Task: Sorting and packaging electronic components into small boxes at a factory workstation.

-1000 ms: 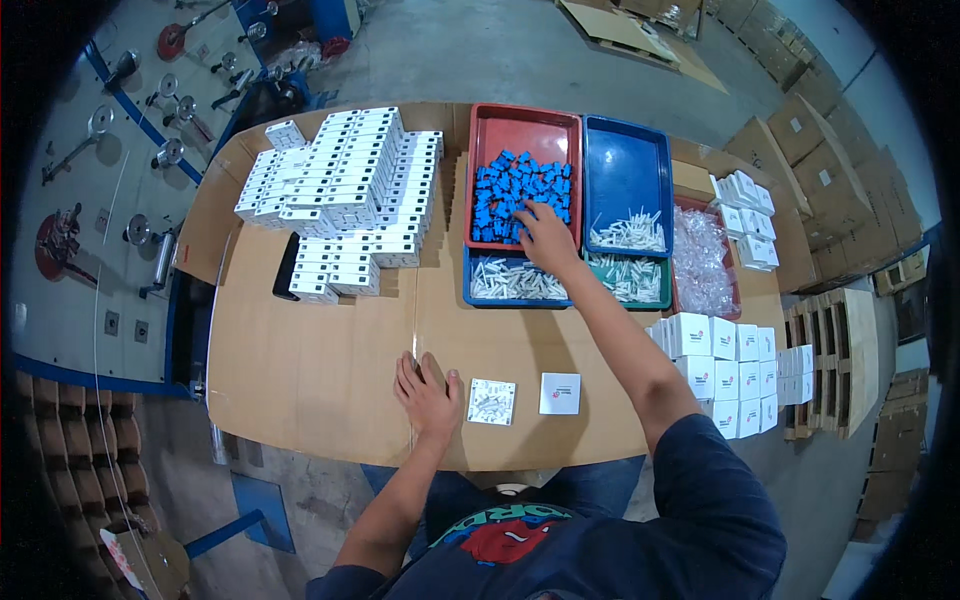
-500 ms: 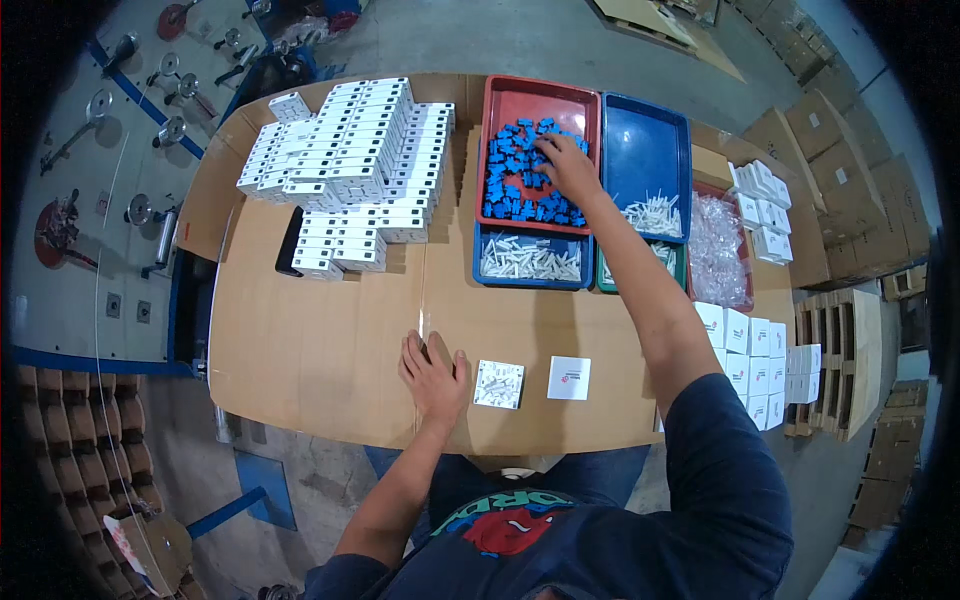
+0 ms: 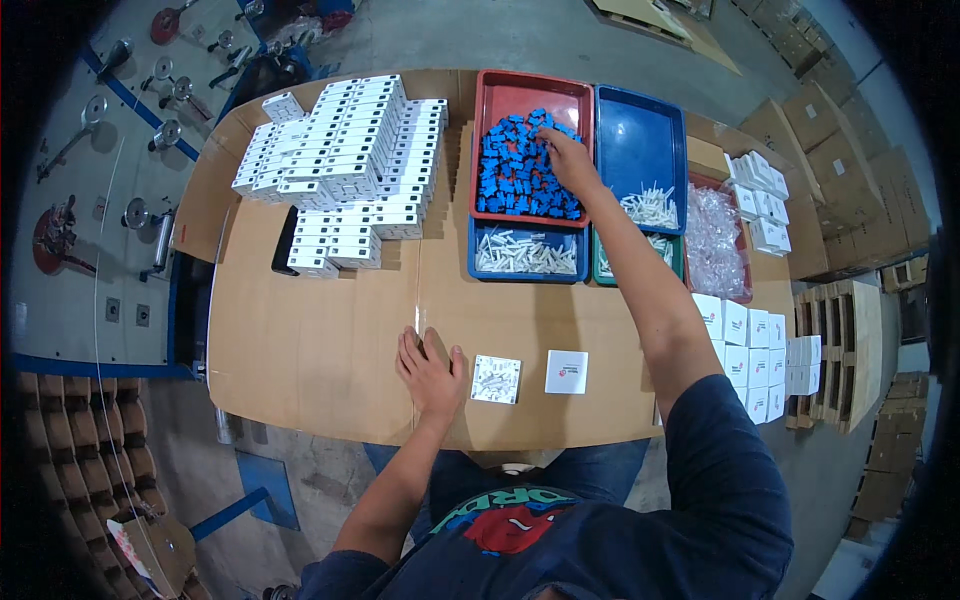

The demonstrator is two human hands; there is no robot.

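My right hand (image 3: 568, 162) reaches into the red tray (image 3: 508, 92), its fingertips drawn together at the heap of small blue plastic pieces (image 3: 515, 170). Whatever may be between those fingertips is hidden. My left hand (image 3: 430, 375) rests open on the cardboard-covered table, fingers spread, holding nothing. Just right of it lies an open square white box (image 3: 497, 380) with small pale parts inside. A flat white square (image 3: 567, 372) with a small printed mark sits farther right, apart from both hands.
Stacked white boxes (image 3: 350, 150) fill the back left. White plugs lie in a blue tray (image 3: 527, 277), with more in a larger blue tray (image 3: 640, 120) and a green one (image 3: 610, 279). Clear plastic bags (image 3: 718, 240) and more white boxes (image 3: 735, 360) stand at the right.
The fingers of my right hand have drawn closer together over the blue pieces, which now cover more of the red tray's bottom. My left hand stays in place.
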